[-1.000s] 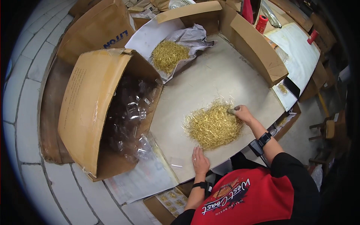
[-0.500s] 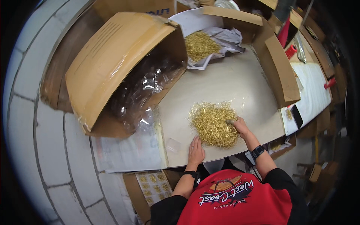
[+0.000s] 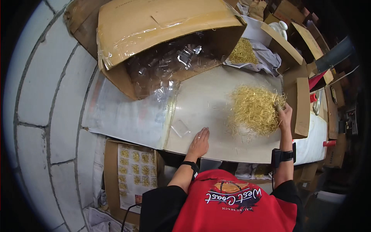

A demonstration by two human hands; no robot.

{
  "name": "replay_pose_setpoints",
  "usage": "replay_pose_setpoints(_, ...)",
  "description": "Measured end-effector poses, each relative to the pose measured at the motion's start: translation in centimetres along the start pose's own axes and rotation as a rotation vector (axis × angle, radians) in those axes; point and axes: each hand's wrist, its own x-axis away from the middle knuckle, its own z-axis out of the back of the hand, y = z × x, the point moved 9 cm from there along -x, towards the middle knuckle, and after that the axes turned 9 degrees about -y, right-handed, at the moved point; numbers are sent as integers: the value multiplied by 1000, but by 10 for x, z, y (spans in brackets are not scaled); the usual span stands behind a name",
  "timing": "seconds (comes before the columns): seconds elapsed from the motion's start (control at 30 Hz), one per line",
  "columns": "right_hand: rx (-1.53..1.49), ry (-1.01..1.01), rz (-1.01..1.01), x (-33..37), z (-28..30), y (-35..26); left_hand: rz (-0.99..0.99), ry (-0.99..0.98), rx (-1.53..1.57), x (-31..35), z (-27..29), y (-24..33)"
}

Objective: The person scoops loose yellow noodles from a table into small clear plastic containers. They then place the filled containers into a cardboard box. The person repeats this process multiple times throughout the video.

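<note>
A loose heap of thin, gold-coloured metal pieces (image 3: pixel 253 106) is on the pale worktop, toward its right side. At the heap's right edge my right hand (image 3: pixel 285 116) has its fingers curled into the pieces, and the fingertips are partly hidden among them. My left hand (image 3: pixel 199 143) rests flat on the worktop near the front edge, fingers stretched out, holding nothing. A small clear plastic box or lid (image 3: pixel 180 128) lies just left of it. Between the left hand and the heap a few stray gold pieces are scattered.
A large cardboard box (image 3: pixel 166 15) on its side holds many clear plastic cases (image 3: pixel 185 56). More gold pieces (image 3: pixel 243 52) lie on paper at the back. Cardboard walls (image 3: pixel 302 104) border the right. Below the front edge, left, a carton holds a sheet of small gold-filled packs (image 3: pixel 135 170).
The gold heap has shifted right, away from my left hand, along with my right hand. My left hand has come away from the heap and lies flatter. The whole view has turned.
</note>
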Motion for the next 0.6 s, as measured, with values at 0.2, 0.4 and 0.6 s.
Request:
replay_pose_setpoints(0.2, 103, 26, 51, -47, 5, 1, 0, 69, 38, 1, 11, -1)
replay_pose_setpoints(0.4, -127, 91, 101, -61, 12, 8, 26, 72, 12, 4, 15, -9)
replay_pose_setpoints(0.6, 88, 139, 57, -63, 1, -50, 33, 50, 27, 1, 11, -8)
